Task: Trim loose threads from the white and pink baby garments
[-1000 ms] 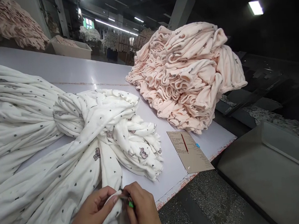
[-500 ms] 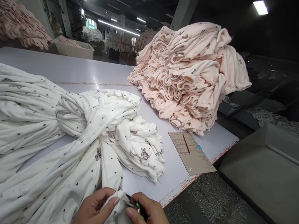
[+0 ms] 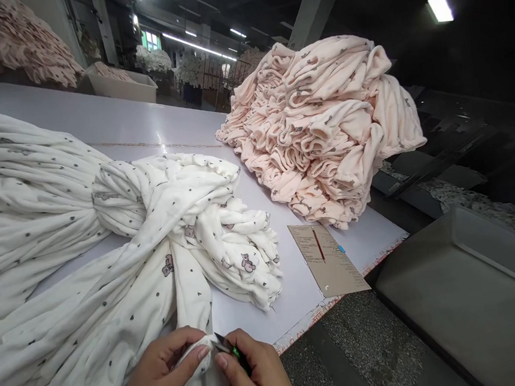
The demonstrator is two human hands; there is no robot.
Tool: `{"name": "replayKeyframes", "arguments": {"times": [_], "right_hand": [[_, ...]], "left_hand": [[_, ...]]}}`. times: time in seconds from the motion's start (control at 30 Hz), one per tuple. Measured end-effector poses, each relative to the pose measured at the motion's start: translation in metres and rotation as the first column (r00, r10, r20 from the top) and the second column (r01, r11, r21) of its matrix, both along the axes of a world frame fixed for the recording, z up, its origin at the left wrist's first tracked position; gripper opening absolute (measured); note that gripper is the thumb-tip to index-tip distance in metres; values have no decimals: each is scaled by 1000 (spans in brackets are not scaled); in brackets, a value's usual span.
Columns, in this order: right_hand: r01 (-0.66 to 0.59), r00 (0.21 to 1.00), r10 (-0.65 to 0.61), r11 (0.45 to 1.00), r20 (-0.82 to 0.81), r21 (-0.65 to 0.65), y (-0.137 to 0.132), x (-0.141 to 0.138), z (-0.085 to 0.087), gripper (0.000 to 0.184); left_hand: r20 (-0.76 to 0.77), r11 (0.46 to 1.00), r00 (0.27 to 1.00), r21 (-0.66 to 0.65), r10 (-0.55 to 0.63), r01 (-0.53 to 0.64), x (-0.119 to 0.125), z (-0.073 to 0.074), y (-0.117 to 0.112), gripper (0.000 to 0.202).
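Between the thumb and fingers of my left hand (image 3: 169,369) is pinched an edge of the white fabric (image 3: 132,312), printed with small dark marks and grey-pink bears. My right hand (image 3: 257,367) grips small thread snips (image 3: 236,352) with dark blades and a bit of green. Their blade tips point left and meet the pinched fabric edge; whether they touch it I cannot tell. From my hands the white fabric runs up to a large twisted, knotted bundle on the table.
A tall heap of pink printed fabric (image 3: 315,128) stands on the white table (image 3: 179,119). Near the front edge lies a brown card (image 3: 336,273) with a dark red pencil (image 3: 318,245). To the right is a grey bin (image 3: 428,286); a pale bin (image 3: 122,87) stands behind.
The snips' blades have come closer to the fabric edge in my left hand and sit nearer together. The whole view has shifted slightly.
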State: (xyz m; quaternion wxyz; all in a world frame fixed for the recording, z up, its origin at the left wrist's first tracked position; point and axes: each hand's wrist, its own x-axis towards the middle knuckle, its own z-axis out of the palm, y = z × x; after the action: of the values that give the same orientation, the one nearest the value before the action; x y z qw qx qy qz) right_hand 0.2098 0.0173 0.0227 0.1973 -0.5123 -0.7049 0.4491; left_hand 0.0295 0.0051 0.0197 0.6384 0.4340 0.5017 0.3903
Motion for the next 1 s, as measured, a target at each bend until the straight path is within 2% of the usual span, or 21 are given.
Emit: {"name": "replayKeyframes", "arguments": {"times": [0.1,0.17,0.37,0.53,0.67,0.87,1.0], "right_hand": [[-10,991,4,999,131,46,-1,-1,6,38],[-21,987,14,999,162,37,-1,-2,9,39],[-82,988,75,996,138,43,-2,2,6,39],[-86,992,77,993,104,82,-4,7,0,35],[-104,979,74,983,192,151,-6,7,0,32],[-126,952,70,977,299,173,-6,6,0,35],[-110,959,53,976,280,190,-8,7,-1,34]], "left_hand": [[-4,999,1000,11,-31,31,-2,0,1,30],[-5,999,999,4,-50,50,-3,0,0,32],[16,1000,1000,4,-19,19,-4,-1,-2,29],[119,988,990,-140,77,-60,-2,0,-2,39],[157,993,987,-107,-24,41,-5,-4,-1,33],[104,986,985,-84,-137,146,-10,-10,2,32],[76,985,983,-43,-164,168,-10,-7,4,32]]}}
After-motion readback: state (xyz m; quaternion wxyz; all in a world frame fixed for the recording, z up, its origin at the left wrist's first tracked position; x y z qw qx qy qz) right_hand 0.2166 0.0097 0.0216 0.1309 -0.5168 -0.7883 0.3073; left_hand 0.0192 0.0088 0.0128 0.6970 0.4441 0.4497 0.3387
